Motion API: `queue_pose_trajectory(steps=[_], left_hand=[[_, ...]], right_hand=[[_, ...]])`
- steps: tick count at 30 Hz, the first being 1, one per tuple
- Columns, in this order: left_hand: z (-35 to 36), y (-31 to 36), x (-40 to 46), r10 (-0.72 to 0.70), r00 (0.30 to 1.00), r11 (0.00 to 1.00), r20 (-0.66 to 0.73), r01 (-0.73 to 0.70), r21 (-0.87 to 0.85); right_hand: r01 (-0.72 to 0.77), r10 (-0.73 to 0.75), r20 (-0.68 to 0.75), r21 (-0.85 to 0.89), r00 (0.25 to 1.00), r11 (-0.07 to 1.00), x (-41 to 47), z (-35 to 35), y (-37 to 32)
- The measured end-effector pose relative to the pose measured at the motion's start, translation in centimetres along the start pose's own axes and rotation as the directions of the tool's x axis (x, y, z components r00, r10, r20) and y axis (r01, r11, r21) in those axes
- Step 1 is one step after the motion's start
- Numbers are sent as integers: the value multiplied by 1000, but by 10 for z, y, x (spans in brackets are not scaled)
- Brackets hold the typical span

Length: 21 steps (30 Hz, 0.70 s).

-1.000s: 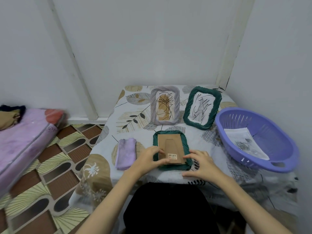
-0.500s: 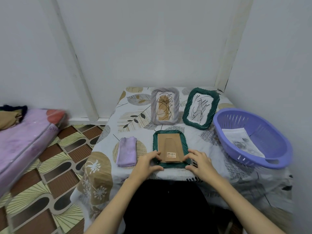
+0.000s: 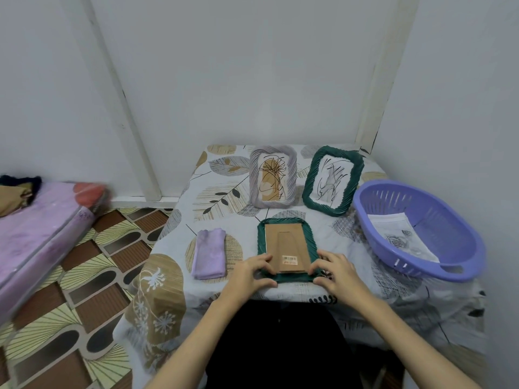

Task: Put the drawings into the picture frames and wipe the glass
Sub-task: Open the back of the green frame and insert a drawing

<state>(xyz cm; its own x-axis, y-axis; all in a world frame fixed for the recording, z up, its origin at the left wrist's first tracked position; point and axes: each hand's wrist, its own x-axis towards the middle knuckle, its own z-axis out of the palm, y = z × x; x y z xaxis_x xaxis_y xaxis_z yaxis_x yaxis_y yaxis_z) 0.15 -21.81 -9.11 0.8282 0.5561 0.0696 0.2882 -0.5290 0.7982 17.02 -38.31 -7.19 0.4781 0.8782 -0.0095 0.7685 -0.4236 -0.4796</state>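
So two frames, grey (image 3: 273, 176) and green (image 3: 332, 182), stand filled at the back, while both hands, left (image 3: 250, 272) and right (image 3: 335, 272), pinch the near corners of a third frame (image 3: 286, 248) lying face-down, with drawings (image 3: 401, 237) left in the basket (image 3: 415, 272) and the cloth (image 3: 209, 254) unused.

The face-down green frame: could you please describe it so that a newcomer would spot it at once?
Start at the leaf-patterned table in the corner. Near its front edge, between the folded lilac cloth and the purple basket, lies the green frame. Unlike the two frames behind it, it lies face down, its brown backing board up.
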Motion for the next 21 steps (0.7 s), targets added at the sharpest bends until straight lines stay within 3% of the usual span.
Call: queue_pose_trajectory(steps=[4,7,11,15,21], left_hand=[[1,9,4,-18,998,998,-58,15,-54],[8,15,16,-77,986,995,-149,85,45],[17,17,20,-137,985,981,-103,150,123],[20,20,21,-131,983,991,-128,131,-9],[17,22,17,-118,978,993,-171,117,-15]], right_hand=[[-88,87,16,87,996,992,2,-9,-1],[-163,177,-81,163,981,973,11,-4,-12],[-219,231,-86,129,969,967,16,9,-25],[-190,215,-176,145,961,971,15,17,-28],[-121,166,-241,190,956,974,13,17,-26]])
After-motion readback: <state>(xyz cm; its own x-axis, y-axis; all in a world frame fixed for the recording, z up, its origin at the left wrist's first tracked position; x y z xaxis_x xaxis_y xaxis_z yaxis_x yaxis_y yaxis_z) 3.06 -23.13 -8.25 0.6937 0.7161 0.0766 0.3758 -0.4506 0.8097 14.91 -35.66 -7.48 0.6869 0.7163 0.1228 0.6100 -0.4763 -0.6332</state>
